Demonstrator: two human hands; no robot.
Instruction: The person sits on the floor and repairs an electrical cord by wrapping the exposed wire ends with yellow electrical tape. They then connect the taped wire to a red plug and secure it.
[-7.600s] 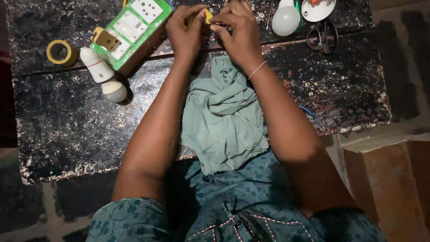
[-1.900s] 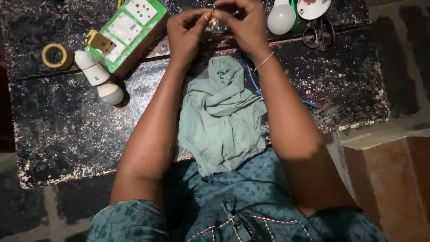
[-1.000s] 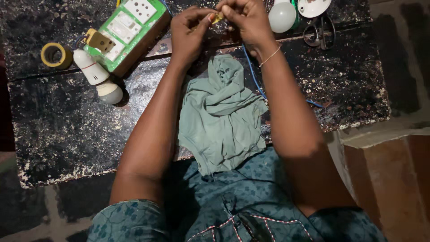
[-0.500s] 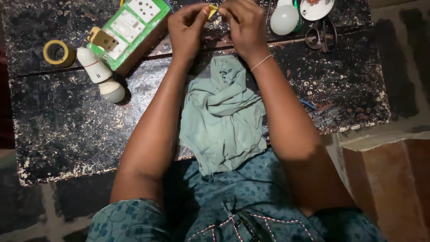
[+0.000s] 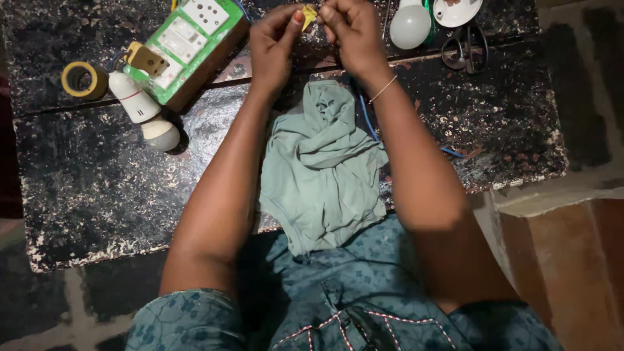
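At the far left of the dark, speckled counter (image 5: pixel 97 195) lies a roll of yellow tape (image 5: pixel 83 79). Just right of it rests a white bulb (image 5: pixel 148 117) on its side, its base touching a brass-coloured fitting at the near corner of a green switch board (image 5: pixel 188 45) with white switches and sockets, which sits tilted at the far edge of the counter.

Right of the board, the left hand (image 5: pixel 276 45) reaches to the far side of the counter, thumb and fingers pinched on a small yellow piece (image 5: pixel 308 14) (too small to tell what it is). The right hand (image 5: pixel 351 32) meets it from the other side, its fingertips closed on the same piece, so both hands grip it together just above the counter. A thin bangle circles the right wrist.

Between the two forearms, a crumpled pale green cloth (image 5: pixel 325 169) hangs from the counter over the near edge onto the person's lap. A blue wire (image 5: pixel 370 123) runs from under the right wrist toward the right, beside the cloth.

Further right, at the far edge, stands a round white lamp (image 5: pixel 411 25), with a white round holder (image 5: pixel 458 10) next to it and dark scissors (image 5: pixel 463 49) just near of that.
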